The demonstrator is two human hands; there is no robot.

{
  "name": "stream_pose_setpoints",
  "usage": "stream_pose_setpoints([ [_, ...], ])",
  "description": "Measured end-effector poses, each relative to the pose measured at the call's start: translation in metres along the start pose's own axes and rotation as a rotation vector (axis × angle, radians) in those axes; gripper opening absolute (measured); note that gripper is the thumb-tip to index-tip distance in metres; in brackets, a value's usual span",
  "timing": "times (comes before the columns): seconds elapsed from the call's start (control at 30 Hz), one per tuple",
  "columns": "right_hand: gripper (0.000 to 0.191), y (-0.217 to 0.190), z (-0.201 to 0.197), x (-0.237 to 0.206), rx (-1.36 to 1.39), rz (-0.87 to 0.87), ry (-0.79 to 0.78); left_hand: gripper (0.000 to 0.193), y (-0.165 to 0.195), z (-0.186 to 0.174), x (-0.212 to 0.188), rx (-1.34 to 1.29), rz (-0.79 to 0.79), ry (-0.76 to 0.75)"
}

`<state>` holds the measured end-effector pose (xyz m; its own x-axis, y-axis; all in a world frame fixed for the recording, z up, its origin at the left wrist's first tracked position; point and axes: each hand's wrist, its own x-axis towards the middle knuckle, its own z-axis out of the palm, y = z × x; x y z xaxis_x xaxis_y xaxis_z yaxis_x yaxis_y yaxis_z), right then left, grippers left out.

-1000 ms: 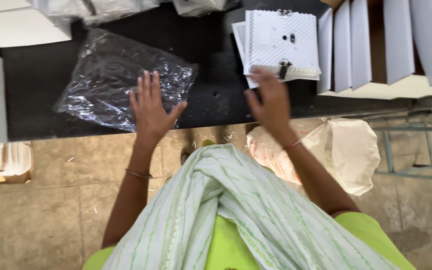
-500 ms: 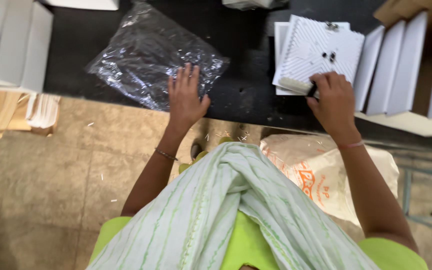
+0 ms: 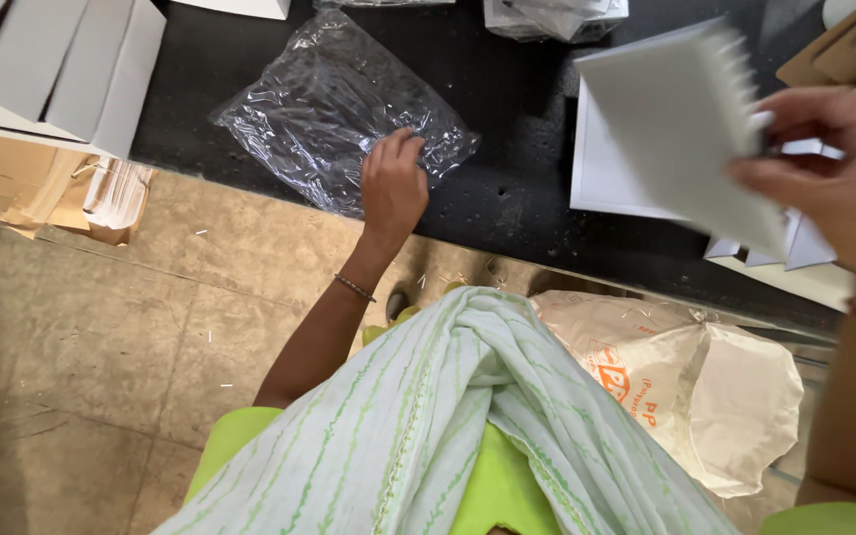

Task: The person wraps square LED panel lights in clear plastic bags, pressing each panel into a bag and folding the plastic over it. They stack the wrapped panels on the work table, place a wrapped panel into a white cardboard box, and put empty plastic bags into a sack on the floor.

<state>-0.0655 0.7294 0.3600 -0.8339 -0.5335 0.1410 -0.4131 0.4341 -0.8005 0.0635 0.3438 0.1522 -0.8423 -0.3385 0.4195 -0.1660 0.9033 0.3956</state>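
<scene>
White flat ridged card piece: lifted, pinched in your R hand at 2 o'clock. L hand rests flat-fingered on clear crinkled plastic bag, 11 o'clock. Piece not yet bagged.

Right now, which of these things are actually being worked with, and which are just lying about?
In hand:
- left hand pressing on the clear plastic bag
- right hand lifting a white panel off the white stack

Lying about:
- white boxes at the far left
- cardboard carton below them
- printed sack on the floor
- more plastic packets at the back
</scene>
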Motion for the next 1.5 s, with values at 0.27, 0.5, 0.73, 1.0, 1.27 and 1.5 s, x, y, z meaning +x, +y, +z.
stream_pose_setpoints([
  [0.27, 0.025, 0.085, 0.062, -0.006, 0.574, 0.418, 0.104, 0.029, 0.013, -0.038, 0.044, -0.228, 0.046, -0.016],
  [0.5, 0.03, 0.09, 0.149, -0.021, 1.072, 0.588, 0.076, 0.032, 0.009, -0.06, 0.048, -0.123, 0.338, -0.118],
  [0.73, 0.029, 0.081, 0.175, -0.021, 1.256, 0.475, 0.162, 0.07, 0.008, -0.069, 0.04, -0.059, 0.239, -0.402],
  [1.0, 0.034, 0.049, 0.181, -0.022, 1.148, 0.433, 0.218, 0.094, 0.016, -0.081, 0.05, -0.038, 0.183, -0.626],
  [1.27, 0.03, 0.056, 0.193, -0.03, 1.164, 0.365, 0.245, 0.094, 0.019, -0.078, 0.043, -0.07, 0.163, -0.688],
  [1.5, 0.027, 0.051, 0.207, -0.034, 1.201, 0.396, 0.147, 0.084, 0.029, -0.05, 0.054, -0.102, 0.133, -0.633],
])
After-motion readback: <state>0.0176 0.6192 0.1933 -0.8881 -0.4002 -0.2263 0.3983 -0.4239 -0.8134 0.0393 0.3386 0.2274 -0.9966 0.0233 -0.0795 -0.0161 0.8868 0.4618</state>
